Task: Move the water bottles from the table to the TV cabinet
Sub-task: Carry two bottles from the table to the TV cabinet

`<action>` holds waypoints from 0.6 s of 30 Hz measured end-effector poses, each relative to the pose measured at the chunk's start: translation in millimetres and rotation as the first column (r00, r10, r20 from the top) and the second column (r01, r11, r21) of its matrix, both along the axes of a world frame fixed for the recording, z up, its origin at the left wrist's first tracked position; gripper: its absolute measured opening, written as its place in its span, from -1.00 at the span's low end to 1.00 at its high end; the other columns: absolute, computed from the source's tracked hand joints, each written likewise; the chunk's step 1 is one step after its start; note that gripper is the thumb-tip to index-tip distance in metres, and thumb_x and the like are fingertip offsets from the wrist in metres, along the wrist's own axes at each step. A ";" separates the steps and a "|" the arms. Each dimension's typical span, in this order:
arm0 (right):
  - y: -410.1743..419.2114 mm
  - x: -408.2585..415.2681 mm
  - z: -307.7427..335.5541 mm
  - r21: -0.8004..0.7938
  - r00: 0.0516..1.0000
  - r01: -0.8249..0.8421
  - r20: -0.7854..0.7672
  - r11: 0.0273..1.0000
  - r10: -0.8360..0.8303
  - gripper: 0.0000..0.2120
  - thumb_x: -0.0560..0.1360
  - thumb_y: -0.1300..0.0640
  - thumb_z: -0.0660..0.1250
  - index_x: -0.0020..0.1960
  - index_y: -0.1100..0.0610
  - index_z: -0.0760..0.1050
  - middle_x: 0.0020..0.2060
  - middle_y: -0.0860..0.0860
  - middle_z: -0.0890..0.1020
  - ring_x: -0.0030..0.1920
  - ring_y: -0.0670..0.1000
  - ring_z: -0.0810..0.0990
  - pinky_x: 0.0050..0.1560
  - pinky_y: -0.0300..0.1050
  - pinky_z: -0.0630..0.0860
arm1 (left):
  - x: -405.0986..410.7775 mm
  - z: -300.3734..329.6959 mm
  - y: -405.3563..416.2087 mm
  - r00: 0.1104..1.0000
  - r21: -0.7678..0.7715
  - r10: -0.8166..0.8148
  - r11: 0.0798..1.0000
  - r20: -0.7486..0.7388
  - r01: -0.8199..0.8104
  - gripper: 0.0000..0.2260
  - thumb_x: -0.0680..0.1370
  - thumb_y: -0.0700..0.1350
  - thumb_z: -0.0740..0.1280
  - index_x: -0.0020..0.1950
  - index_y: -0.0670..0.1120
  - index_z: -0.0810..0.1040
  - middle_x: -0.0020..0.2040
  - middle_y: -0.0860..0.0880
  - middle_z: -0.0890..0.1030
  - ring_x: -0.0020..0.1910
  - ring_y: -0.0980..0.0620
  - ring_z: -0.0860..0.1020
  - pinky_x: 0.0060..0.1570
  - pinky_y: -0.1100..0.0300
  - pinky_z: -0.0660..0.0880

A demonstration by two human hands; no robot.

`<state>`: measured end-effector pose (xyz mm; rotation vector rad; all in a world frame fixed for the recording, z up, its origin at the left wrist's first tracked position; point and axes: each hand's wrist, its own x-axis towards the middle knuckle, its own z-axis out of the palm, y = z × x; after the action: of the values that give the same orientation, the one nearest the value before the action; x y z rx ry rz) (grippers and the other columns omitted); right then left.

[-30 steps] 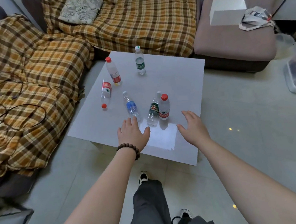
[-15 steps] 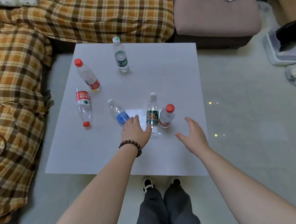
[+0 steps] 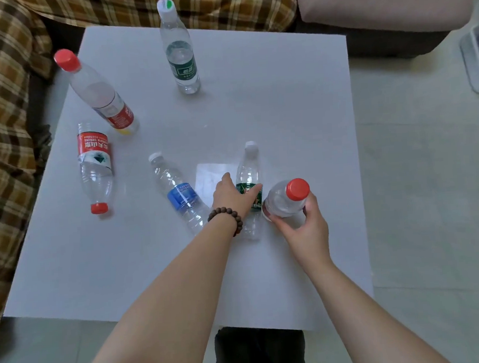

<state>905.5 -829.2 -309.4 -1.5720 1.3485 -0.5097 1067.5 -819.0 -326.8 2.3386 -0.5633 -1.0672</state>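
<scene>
Soft even daylight, glare patch on white table (image 3: 284, 107), wide-angle edge distortion

On the white table (image 3: 299, 114), the whole side from 12 to 4 o'clock is bare, so a hand can pass there freely. From 9 to 11 o'clock a lying red-label bottle (image 3: 94, 163), a standing red-cap bottle (image 3: 99, 94) and a standing green-label bottle (image 3: 179, 52) block the way. Near the centre, a lying blue-label bottle (image 3: 181, 192) narrows the passage. The near edge at 6 o'clock is free.

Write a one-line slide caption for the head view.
Both hands close on two upright bottles among six on the white table.
</scene>
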 end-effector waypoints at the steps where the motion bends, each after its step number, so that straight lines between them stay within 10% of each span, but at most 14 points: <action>1: -1.1 0.6 -1.2 -0.008 1.000 0.011 0.009 1.000 -0.011 -0.38 0.32 0.01 0.55 0.28 -0.17 0.34 0.18 -0.22 0.56 0.20 -0.23 0.50 0.22 -0.19 0.45 | 0.3 -5.5 -2.1 1.000 0.006 -0.007 1.000 0.013 0.007 -0.30 0.41 0.19 0.43 0.37 -0.18 0.30 0.29 -0.16 0.45 0.27 -0.15 0.45 0.14 0.04 0.41; 6: -3.8 0.1 -5.3 -0.012 0.999 0.024 0.041 1.000 -0.023 -0.40 0.31 0.06 0.56 0.25 -0.11 0.37 0.14 -0.22 0.57 0.14 -0.19 0.54 0.19 -0.23 0.47 | 2.3 -12.2 -2.7 0.998 0.069 -0.063 0.996 -0.012 0.064 -0.46 0.39 0.21 0.43 0.08 -0.19 0.42 -0.06 -0.09 0.54 -0.03 -0.11 0.55 -0.20 0.14 0.37; 12: -1.3 -11.8 27.1 0.040 0.992 0.100 0.071 0.994 -0.103 -0.41 0.29 0.08 0.57 0.20 -0.17 0.37 0.05 -0.29 0.55 0.05 -0.30 0.54 0.08 -0.32 0.46 | 0.8 33.4 12.7 1.000 -0.074 -0.022 0.997 0.021 0.023 -0.33 0.40 0.11 0.47 0.40 -0.12 0.33 0.23 -0.11 0.53 0.18 -0.10 0.52 0.19 0.04 0.48; 18: 1.3 -31.8 120.6 -0.008 0.988 0.120 0.103 0.993 -0.119 -0.42 0.28 0.06 0.57 0.17 -0.20 0.36 0.00 -0.32 0.55 0.07 -0.21 0.56 0.09 -0.26 0.50 | -19.8 141.8 34.8 0.999 -0.292 -0.011 0.956 0.036 0.021 -0.33 0.37 0.00 0.52 0.38 -0.09 0.31 0.16 -0.06 0.52 0.09 -0.03 0.54 0.15 0.02 0.53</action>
<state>873.7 -827.9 -188.8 -1.4620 1.3688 -0.6656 1047.7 -784.2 -185.0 2.0989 -0.7032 -0.8856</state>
